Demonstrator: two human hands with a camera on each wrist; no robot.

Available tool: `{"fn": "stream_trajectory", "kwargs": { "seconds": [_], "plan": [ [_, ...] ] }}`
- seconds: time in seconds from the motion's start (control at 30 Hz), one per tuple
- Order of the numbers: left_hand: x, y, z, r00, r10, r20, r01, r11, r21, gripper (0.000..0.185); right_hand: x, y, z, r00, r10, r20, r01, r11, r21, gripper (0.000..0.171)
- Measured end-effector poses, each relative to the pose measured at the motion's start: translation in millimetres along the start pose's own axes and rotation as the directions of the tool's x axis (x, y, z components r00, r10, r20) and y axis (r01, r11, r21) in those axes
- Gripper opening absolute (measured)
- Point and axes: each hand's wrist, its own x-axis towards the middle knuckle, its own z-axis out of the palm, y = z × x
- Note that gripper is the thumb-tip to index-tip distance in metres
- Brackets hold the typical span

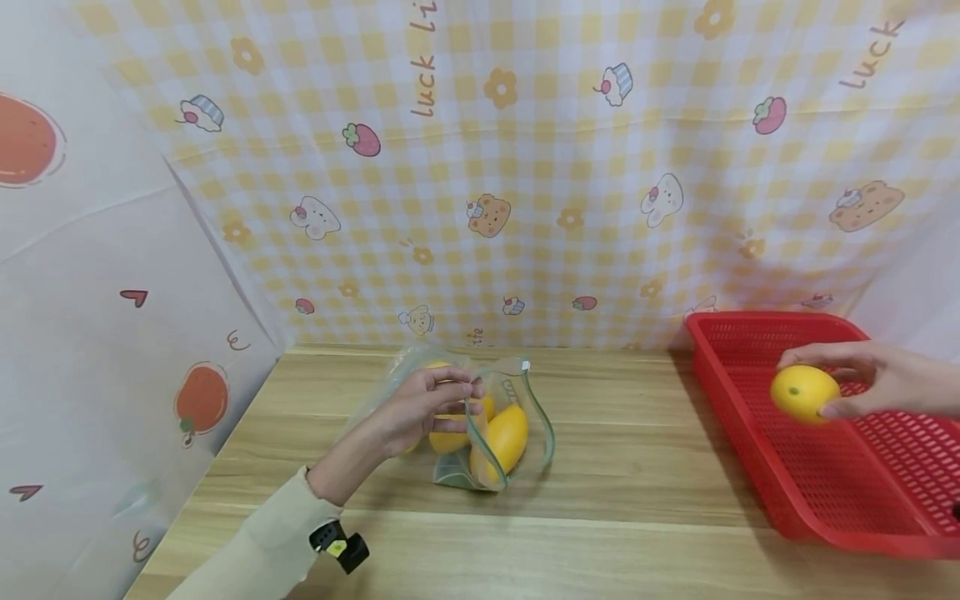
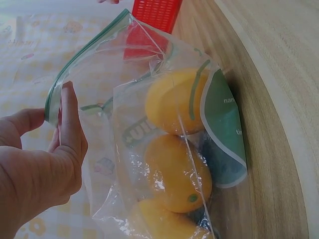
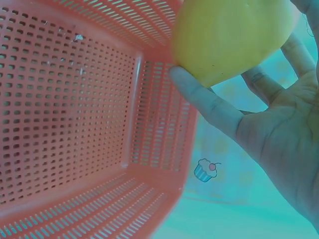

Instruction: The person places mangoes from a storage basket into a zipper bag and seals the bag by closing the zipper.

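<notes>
My left hand pinches the green-edged rim of a clear zip bag between thumb and fingers, and the bag's mouth gapes toward the right. Inside the bag lie several yellow mangoes, seen through the plastic in the left wrist view as well. Over the red basket, my right hand grips another yellow mango, thumb on the near side and fingers on the far side. In the right wrist view this mango is held above the basket's rim.
The perforated red basket stands at the right of the wooden table, and no fruit shows in its visible floor. A checked curtain hangs right behind the table. White printed cloth borders the left side.
</notes>
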Motion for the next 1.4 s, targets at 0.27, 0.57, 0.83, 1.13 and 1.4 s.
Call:
{"fn": "stream_trajectory", "kwargs": {
  "seconds": [0.27,0.57,0.83,1.13,1.4],
  "plan": [
    [-0.7,1.0,1.4,1.000,-0.004,-0.003,0.004,1.000,0.002,0.031,6,-13,5,0.997,0.009,-0.075,-0.014,0.997,-0.074,0.058],
    [-0.2,0.5,0.6,1.000,0.007,0.006,-0.007,1.000,0.011,0.032,18,-23,9,0.993,-0.025,-0.117,0.012,0.993,-0.115,0.059],
    [-1.0,3.3,1.2,1.000,0.024,0.010,-0.024,1.000,-0.001,0.030,28,-29,12,0.989,-0.117,-0.092,0.109,0.990,-0.087,0.061],
    [-1.4,6.3,3.1,0.999,0.041,0.014,-0.041,0.999,0.014,0.030,38,-39,18,0.989,-0.131,-0.066,0.132,0.991,0.006,0.060],
    [1.0,4.7,1.8,0.999,0.035,0.007,-0.035,0.999,0.007,0.034,51,-48,31,0.985,-0.123,-0.118,0.111,0.989,-0.103,0.062]
  ]
}}
